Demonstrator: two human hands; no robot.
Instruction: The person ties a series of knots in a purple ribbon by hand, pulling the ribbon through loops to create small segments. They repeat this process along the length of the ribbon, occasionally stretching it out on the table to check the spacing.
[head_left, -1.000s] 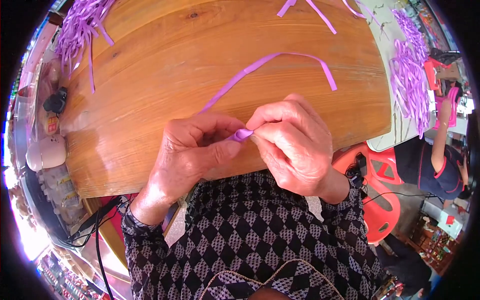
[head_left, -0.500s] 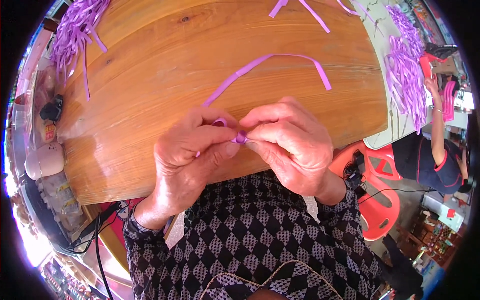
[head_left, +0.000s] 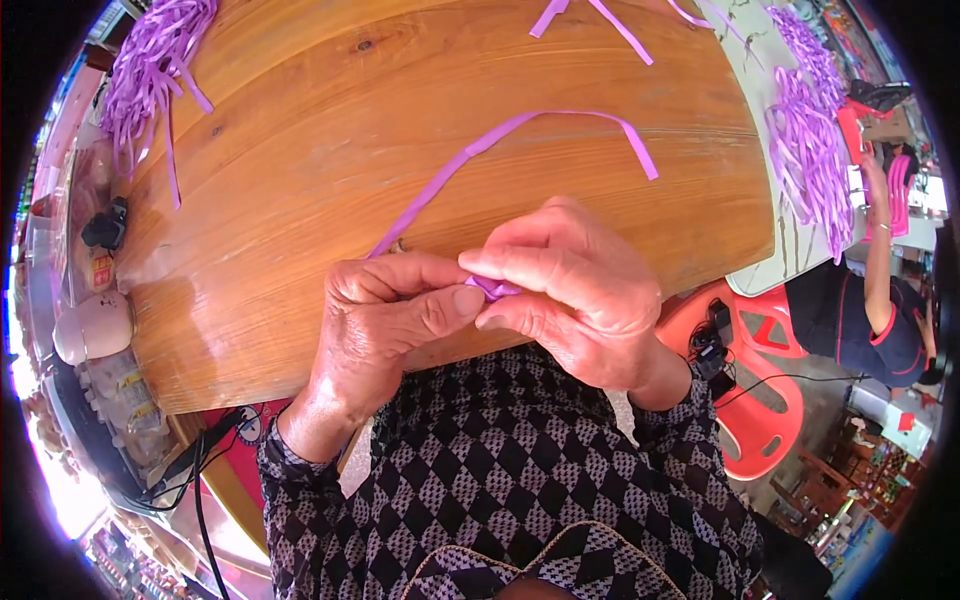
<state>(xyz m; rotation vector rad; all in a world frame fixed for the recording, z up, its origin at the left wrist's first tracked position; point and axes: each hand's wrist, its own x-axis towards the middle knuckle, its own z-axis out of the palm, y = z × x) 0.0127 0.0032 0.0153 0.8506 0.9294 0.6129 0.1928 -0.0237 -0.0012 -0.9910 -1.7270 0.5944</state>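
Observation:
A purple ribbon (head_left: 440,180) curves over the wooden table and runs down into my left hand (head_left: 385,315). Its near end is bunched into a small folded piece between my two hands. Thumb and forefinger of my left hand pinch the left side of the fold. My right hand (head_left: 580,295) is closed around the right side, thumb below and fingers above, and hides part of it. Both hands hover just above the table's near edge, their fingertips almost meeting.
Bundles of purple ribbon lie on the table (head_left: 290,130) at the far left and on a white table (head_left: 752,280) at the right. A pale pink rounded object (head_left: 95,328) sits by the left edge. An orange chair (head_left: 765,430) and another person (head_left: 870,310) are at the right.
My right fingers have moved over the folded ribbon, and my left forefinger has straightened. The ribbon's loop by my left hand has gone from sight, and its strip lies lower toward that hand.

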